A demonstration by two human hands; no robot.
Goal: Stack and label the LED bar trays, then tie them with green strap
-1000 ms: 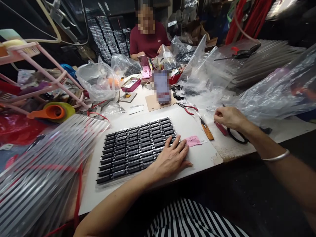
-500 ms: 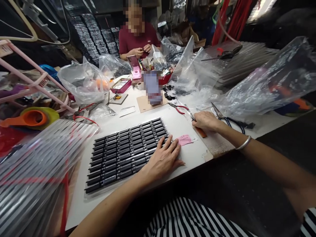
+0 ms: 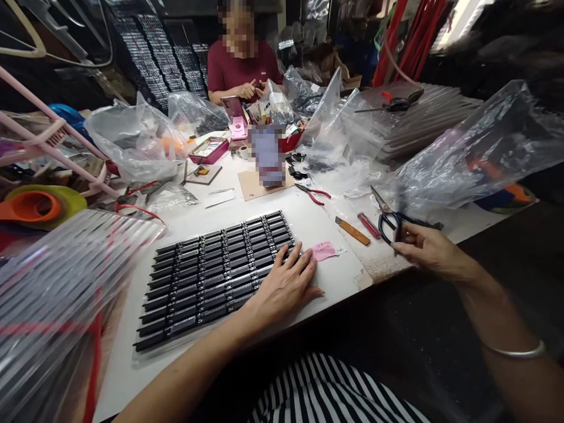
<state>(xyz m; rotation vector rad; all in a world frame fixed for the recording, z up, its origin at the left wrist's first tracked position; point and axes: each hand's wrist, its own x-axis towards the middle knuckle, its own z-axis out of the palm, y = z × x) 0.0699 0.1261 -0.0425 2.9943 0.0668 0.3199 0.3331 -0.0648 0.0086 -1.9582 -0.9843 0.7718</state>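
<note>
One panel of black parts (image 3: pixel 211 276) lies on the white tabletop (image 3: pixel 123 376), near its front edge. At the panel's right end rests the left hand (image 3: pixel 288 276), its fingers spread and flat, with nothing pinched between them. Well to the right of the panel, the right hand (image 3: pixel 425 249) has its fingers curled round the handles of the scissors (image 3: pixel 383 211), whose blades point away from the person. Just right of the panel is a pink note (image 3: pixel 324 251); farther right lie an orange cutter (image 3: pixel 352 231) and a red-handled tool (image 3: pixel 369 225).

If the scissors came across low towards the panel, their tips could catch the note or knock the cutter (it sits right in between). Uneven pressure from the left hand might push some parts out of line. A clear plastic bag (image 3: pixel 476 153), beyond the right hand, could snag on the blades if they swung outward.
</note>
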